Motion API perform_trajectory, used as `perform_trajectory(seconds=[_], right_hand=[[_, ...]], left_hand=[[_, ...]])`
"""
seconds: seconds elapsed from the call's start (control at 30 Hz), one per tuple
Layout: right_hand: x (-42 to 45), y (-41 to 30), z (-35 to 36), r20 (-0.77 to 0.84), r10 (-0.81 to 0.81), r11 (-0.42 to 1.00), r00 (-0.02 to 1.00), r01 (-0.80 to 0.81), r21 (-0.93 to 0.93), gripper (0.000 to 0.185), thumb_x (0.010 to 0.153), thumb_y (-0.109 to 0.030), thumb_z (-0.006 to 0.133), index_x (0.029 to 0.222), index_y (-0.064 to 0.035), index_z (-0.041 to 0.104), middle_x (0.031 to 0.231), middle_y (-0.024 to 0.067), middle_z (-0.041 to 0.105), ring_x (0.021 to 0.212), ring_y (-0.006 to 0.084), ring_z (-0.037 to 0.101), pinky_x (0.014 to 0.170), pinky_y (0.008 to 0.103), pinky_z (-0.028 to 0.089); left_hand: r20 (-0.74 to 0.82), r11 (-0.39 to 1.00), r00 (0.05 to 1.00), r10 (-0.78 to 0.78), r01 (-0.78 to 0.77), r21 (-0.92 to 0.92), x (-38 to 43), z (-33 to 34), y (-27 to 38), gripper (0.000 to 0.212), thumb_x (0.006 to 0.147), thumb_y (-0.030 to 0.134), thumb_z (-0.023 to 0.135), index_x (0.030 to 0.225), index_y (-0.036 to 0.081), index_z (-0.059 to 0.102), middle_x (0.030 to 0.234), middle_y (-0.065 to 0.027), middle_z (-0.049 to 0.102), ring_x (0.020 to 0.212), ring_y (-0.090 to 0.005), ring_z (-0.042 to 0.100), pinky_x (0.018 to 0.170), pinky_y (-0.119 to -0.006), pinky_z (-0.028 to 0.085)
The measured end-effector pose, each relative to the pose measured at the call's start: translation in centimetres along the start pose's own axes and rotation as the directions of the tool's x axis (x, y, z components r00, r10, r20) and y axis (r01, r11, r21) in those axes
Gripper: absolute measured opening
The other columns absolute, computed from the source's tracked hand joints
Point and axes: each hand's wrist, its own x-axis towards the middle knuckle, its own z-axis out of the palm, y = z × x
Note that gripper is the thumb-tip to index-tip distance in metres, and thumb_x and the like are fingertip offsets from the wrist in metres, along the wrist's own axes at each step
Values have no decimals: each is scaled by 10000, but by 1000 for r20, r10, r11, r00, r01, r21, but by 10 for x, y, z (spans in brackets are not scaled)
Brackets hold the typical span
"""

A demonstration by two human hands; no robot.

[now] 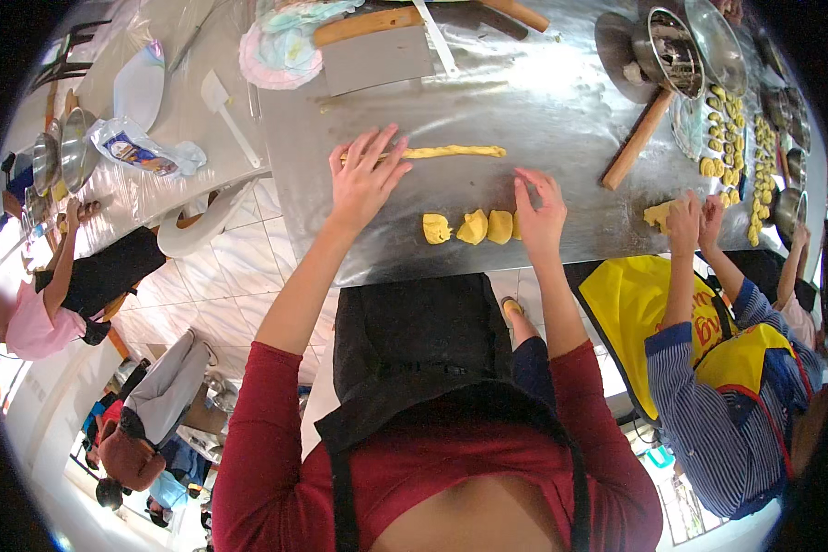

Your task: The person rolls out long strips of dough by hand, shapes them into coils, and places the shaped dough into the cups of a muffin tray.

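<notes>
My left hand (368, 172) lies palm down with its fingers apart over the left end of a thin yellow dough rope (455, 152) on the metal table. To the right, my right hand (541, 210) is raised a little off the rope's right end, fingers slightly bent, and I see nothing held in it. Nearer to me, several lumps of yellow dough (499, 227) sit in a row by the table's front edge. The right hand partly hides the rightmost lump.
Beyond the rope lie a dough scraper (378, 61) and a white spatula (436, 38). A wooden rolling pin (638, 140) and a metal bowl (669, 54) are at the right. A co-worker's hands (690, 217) touch dough (658, 215) there. Shaped dough pieces (730, 138) stand beyond.
</notes>
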Motion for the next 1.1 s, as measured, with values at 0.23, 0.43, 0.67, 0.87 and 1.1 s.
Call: perform_trajectory(seconds=[0.23,0.43,0.67,0.87,1.1], right_hand=[[27,-12,39,152,-486,823,861,509,-250,580,753,-179,672,1293,-171,459,1208,78,509,1097,295,470,935,415,358],[71,-8,58,331,-638,713,695,696,-86,393,730,-214,675,1094,-100,582,1126,29,533,1056,247,488,891,383,389],[65,-9,45,428,-550,784,717,619,-29,227,748,-169,658,949,-89,590,1004,33,568,959,237,520,844,373,407],[69,-2,37,378,-629,694,680,710,-122,242,763,-173,643,975,-95,558,971,49,561,936,252,528,786,376,439],[74,-6,22,523,-527,743,670,662,-101,221,766,-152,634,957,-93,539,998,46,543,930,257,525,809,374,437]], left_hand=[[49,999,998,33,-34,5,11,9,15,358,778,276,648,1123,192,605,1095,8,573,1037,-201,508,906,-368,351],[82,987,995,52,-38,-158,20,24,6,262,758,234,658,1007,155,644,943,-2,581,939,-193,527,798,-349,408],[80,964,989,125,-102,-245,26,20,8,234,761,256,658,966,144,643,904,14,556,915,-179,512,810,-344,395],[74,974,976,204,-195,-116,21,26,7,326,756,262,660,1068,175,618,1011,12,552,950,-177,513,819,-365,397],[238,969,959,151,-191,157,21,33,32,501,854,316,531,1283,73,443,1346,-52,412,1268,-222,355,1041,-434,253]])
